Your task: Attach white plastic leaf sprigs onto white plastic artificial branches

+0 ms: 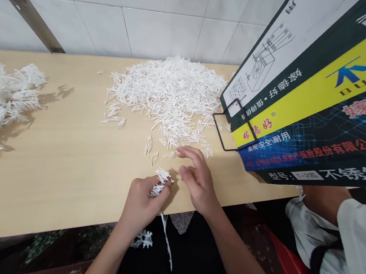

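a: what takes up the most room?

b: the pale desk [70,151], reaching across the whole view, with a white tiled wall [145,30] behind it.

a: and on the right?

b: some large printed cardboard [323,112] in dark green, yellow and blue, standing at a slant over that end of the desk.

a: what is heaped up?

b: a wide pile [172,83] of thin white pieces [184,128], at the back middle of the desk near the wall. another white heap [6,105] is cut off by the left edge of the view.

a: anyone else there?

b: yes, a co-worker's white sleeve [358,238] shows at the lower right, below the cardboard.

a: how are the person's hands?

b: the left hand [144,198] is closed around a small bunch [162,176] of white pieces, just over the front part of the desk. the right hand [198,180] is open beside it, thumb and fingers parted, between the bunch and the cardboard.

a: any smaller things?

b: a black wire frame [220,134] at the cardboard's lower corner, a white cluster [146,239] on the dark lap, a few loose sticks [149,144] in front of the pile, and a thin white strand [167,242] hanging below the left hand.
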A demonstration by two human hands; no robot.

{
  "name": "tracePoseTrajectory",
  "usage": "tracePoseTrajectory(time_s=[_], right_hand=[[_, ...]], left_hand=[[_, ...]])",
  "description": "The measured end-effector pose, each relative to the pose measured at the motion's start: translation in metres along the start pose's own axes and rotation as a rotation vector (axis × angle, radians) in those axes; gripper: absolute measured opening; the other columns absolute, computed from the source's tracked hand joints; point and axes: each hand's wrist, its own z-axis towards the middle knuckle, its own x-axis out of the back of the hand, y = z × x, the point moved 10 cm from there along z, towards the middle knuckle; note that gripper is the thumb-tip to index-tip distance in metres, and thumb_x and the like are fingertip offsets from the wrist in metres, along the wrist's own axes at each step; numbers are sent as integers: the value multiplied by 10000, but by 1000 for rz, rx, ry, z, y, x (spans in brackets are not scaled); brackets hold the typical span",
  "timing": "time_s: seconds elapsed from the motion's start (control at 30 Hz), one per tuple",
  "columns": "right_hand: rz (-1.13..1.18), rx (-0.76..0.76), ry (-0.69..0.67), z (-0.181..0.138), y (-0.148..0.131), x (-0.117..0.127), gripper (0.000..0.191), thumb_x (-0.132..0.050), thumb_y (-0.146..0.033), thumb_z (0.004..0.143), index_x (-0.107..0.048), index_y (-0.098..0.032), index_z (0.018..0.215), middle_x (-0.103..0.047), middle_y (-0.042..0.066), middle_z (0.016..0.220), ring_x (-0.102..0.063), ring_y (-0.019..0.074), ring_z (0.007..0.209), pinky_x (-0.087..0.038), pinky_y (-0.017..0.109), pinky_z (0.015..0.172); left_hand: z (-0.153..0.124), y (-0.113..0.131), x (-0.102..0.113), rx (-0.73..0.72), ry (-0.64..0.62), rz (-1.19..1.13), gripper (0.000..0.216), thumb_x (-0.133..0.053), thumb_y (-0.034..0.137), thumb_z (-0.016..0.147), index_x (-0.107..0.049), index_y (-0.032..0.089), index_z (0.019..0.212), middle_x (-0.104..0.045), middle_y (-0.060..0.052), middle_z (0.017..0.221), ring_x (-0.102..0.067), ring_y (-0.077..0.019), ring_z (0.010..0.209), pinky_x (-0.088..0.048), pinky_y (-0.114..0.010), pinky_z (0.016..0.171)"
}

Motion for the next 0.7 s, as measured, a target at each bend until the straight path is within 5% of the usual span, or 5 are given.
tracePoseTrajectory(time_s=[0.07,0.23,0.47,0.57,0.7], right_hand=[[-6,46,-97,-1,-9,-8,312,-570,-367,1047,-658,-303,1339,-665,88,1312,-638,250,1168,-554,346,788],[-37,75,-146,-1,-17,-14,136,-687,-322,985,-738,-235,894,-712,38,869,-647,205,853,-506,342,733],[280,-168,208,-1,30,18,330,-565,-416,1040,-579,-227,769,-513,-38,597,-513,140,526,-458,286,532],[266,-196,250,-1,37,19,218,-579,-436,1035,-642,-237,975,-614,-13,729,-607,154,621,-531,291,590],[21,-43,27,3,5,-2,243,-619,-385,1019,-693,-263,1215,-715,78,1169,-682,209,1018,-558,315,751]], left_hand=[[2,6,-2,-36,5,56,297,-592,324,919,-647,150,684,-444,50,503,-398,-87,458,-269,-215,496],[2,20,-5,-126,18,180,356,-573,354,948,-617,157,654,-425,51,476,-364,-80,429,-236,-223,490],[-5,27,-13,-254,-49,240,506,-461,378,1053,-479,183,586,-411,34,512,-360,-96,473,-250,-250,540],[-6,25,-15,-246,-82,239,484,-450,369,1060,-481,186,612,-450,28,538,-394,-104,497,-265,-246,551],[-5,24,-15,-239,-84,263,465,-460,368,1053,-502,183,629,-461,30,539,-392,-104,497,-266,-243,557]])
